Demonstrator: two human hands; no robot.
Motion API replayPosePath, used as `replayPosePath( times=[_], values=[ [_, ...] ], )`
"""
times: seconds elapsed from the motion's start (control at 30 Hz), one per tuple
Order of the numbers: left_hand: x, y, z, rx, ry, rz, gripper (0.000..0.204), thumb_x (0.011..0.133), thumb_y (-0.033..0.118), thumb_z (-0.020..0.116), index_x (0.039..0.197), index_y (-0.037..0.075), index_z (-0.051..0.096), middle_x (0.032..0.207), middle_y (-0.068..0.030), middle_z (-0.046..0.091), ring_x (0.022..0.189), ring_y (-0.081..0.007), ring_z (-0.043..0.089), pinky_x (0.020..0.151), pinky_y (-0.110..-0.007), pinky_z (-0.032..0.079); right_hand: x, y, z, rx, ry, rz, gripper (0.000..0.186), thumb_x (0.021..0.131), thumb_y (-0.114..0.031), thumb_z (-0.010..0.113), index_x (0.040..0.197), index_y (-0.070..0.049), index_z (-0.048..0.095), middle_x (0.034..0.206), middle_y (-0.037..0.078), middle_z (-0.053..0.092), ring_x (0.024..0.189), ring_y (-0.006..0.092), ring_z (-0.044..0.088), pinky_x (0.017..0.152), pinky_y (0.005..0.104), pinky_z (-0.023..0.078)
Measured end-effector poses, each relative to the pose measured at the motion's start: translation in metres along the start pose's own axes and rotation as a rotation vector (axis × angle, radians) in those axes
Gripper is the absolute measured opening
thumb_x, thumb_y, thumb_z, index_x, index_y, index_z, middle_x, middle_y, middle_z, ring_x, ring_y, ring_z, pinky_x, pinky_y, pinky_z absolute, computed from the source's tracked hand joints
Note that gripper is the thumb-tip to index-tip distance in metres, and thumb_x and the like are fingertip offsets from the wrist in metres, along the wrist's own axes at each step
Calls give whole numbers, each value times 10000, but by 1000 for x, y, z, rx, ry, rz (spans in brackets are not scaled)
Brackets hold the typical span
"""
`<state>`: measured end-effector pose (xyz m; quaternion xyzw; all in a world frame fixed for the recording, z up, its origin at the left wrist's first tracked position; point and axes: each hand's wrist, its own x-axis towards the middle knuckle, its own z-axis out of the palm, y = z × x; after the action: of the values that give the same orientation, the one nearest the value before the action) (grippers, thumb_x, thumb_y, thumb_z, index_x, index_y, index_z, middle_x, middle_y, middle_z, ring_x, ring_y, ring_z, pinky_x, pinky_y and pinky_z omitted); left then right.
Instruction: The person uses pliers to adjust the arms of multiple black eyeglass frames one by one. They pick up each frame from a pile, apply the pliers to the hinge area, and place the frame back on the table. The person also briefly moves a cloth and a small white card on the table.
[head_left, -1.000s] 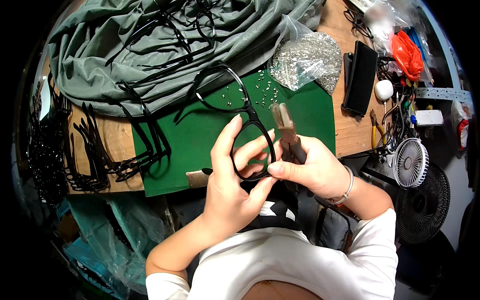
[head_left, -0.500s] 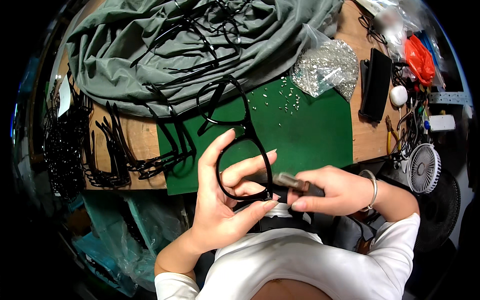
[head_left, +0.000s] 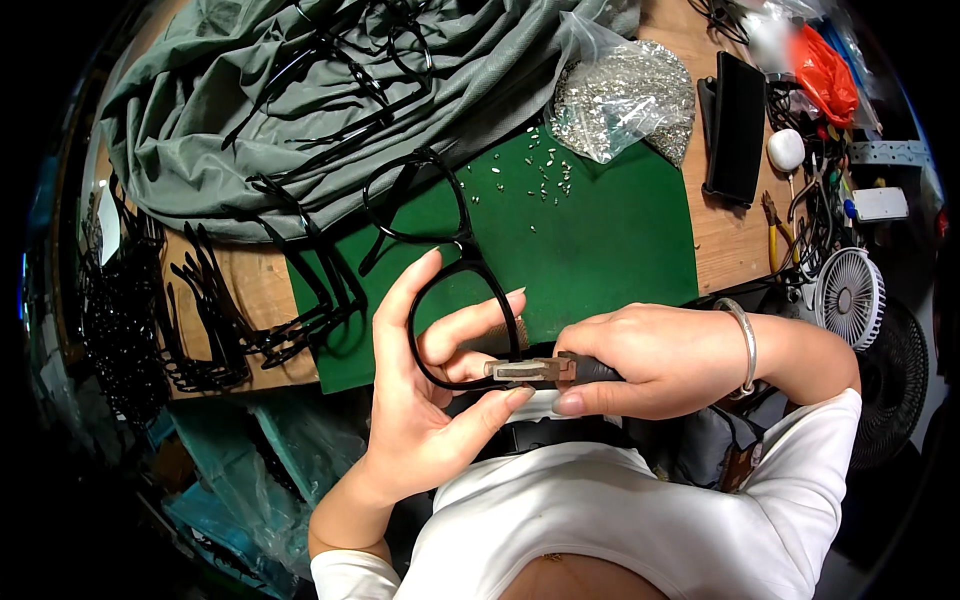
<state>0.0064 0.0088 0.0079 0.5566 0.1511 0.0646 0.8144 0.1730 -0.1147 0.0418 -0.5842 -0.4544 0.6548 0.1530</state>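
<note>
My left hand [head_left: 425, 390] grips a black eyeglass frame [head_left: 463, 208] by one rim, with the fingers reaching behind and through it. A pair of pliers [head_left: 535, 371] with dark handles is held in my right hand [head_left: 650, 362]. The jaws lie against the lower corner of the frame, by the hinge, close to my left thumb. Whether they clamp the hinge I cannot tell. Behind my hands is a green mat [head_left: 600, 250] with several small silvery pieces [head_left: 548, 172] scattered over it. A clear bag [head_left: 625, 100] full of such pieces rests at its back edge.
More black frames stand at the left [head_left: 215, 320] and lie on a grey-green cloth [head_left: 200, 110] at the back. To the right are a black case [head_left: 735, 130], yellow-handled pliers [head_left: 778, 235], a white round object [head_left: 786, 150], a red bag [head_left: 826, 75] and a small fan [head_left: 850, 285].
My right hand has brought the pliers left, onto the frame's lower corner. The whole view has shifted, so the table's things appear farther left and higher.
</note>
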Motion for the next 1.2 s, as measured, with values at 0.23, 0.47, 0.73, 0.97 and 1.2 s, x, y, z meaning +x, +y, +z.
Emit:
replayPosePath(
  times=[0.23,0.47,0.73,0.97,1.2],
  values=[
    [-1,6,2,-40,124,2,867,709,-120,586,1327,69,8,1196,-227,444,832,-129,569,761,-242,468,-2,18,7,156,160,-133,369,856,-329,496,851,39,526,621,97,546,579,184,558,540,305,433],
    [-1,-2,5,13,124,3,872,691,-108,601,1332,79,40,1178,-148,453,912,-135,506,817,-269,464,21,7,19,435,442,-282,288,828,-274,559,833,12,531,610,54,528,544,97,465,499,264,389],
    [-2,-5,6,31,97,-8,850,698,-98,594,1330,83,55,1177,-130,449,928,-125,478,840,-276,449,26,6,23,504,458,-276,228,833,-211,545,860,15,545,664,57,557,600,111,502,562,260,416],
    [-2,-8,6,12,107,16,878,691,-106,606,1332,77,36,1195,-196,455,987,-171,500,882,-340,433,29,7,27,541,484,-306,208,845,-191,541,897,11,538,748,56,568,683,96,509,626,253,427],
    [-6,3,-1,-12,111,17,920,662,-118,635,1329,70,30,1208,-217,446,911,-210,578,792,-319,483,14,5,14,575,363,-250,213,836,-221,564,856,-14,521,707,3,517,663,71,459,617,237,406]
  ],
)
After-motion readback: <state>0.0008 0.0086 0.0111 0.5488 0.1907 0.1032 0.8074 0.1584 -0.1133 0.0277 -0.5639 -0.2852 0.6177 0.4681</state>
